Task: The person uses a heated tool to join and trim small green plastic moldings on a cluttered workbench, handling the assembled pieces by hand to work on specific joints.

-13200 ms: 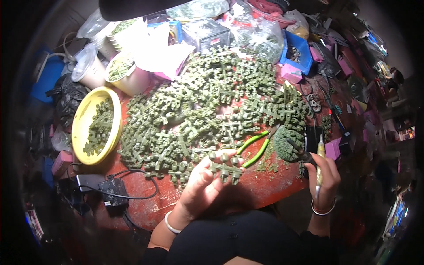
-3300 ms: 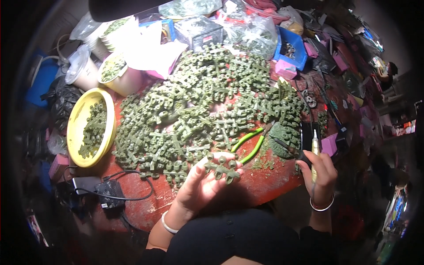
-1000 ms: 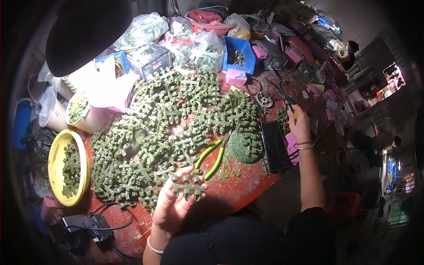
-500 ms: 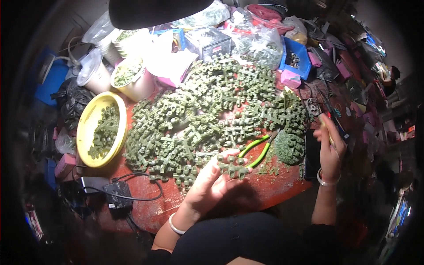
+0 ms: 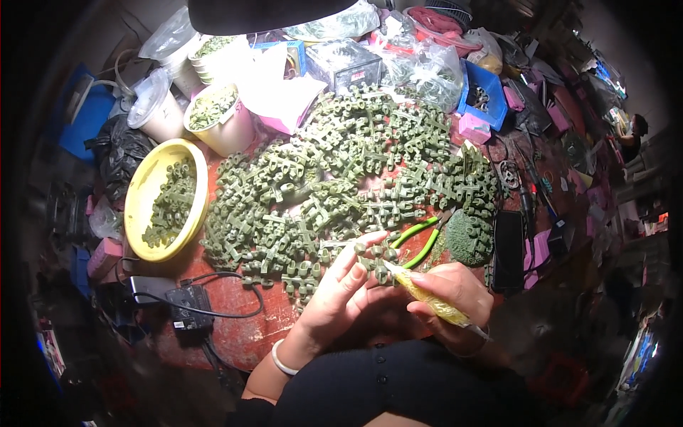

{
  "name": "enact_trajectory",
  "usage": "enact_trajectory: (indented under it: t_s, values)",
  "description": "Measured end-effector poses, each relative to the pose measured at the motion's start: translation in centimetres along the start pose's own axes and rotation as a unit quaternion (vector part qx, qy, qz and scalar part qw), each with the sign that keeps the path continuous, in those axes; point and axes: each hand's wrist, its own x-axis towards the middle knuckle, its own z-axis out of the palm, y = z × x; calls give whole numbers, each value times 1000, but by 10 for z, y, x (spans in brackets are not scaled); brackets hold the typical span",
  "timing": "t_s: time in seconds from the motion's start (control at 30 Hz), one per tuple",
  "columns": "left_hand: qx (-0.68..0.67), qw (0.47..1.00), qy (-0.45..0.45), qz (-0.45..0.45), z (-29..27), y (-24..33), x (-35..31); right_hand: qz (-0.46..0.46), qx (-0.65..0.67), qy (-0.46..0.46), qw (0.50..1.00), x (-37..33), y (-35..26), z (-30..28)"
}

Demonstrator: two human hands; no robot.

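My left hand (image 5: 329,299) holds up a small green branched piece with cup-like ends (image 5: 371,260) between thumb and fingers, palm turned upward. In my right hand (image 5: 462,288) is a slim pointed tool with a yellow-wrapped handle (image 5: 435,302), its tip touching or very close to the piece. Just beyond my hands lie green-handled pliers (image 5: 428,247). A large heap of similar green branched pieces (image 5: 313,186) spreads over the red table (image 5: 284,313). Right of the pliers sits a rounded, textured green lump (image 5: 467,236).
A yellow basin (image 5: 135,213) with more green pieces stands at the left. Behind it are white buckets (image 5: 226,135). A black adapter with a cable (image 5: 191,307) lies front left. A phone (image 5: 507,249) and a blue bin (image 5: 498,107) are on the right. A dark lamp shade (image 5: 270,16) hangs above.
My right hand has come down and left from beside the phone, bringing the pointed tool to the green piece. My left hand stays nearly in place, still holding the piece.
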Motion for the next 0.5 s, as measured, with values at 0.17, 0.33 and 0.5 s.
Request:
enact_trajectory:
  t_s: [0.17, 0.33, 0.5]
  values:
    - [21, 1000, -12, -2, -3, 0, -2, -7, -32, 6, 999, -5, 4, 7]
    - [31, 999, 9, -2, 1, 0, -1, -4, -47, 10, 999, -5, 5, 9]
    - [47, 998, 43, 7, -3, -4, -1, -39, -96, 24, 994, -4, -1, 14]
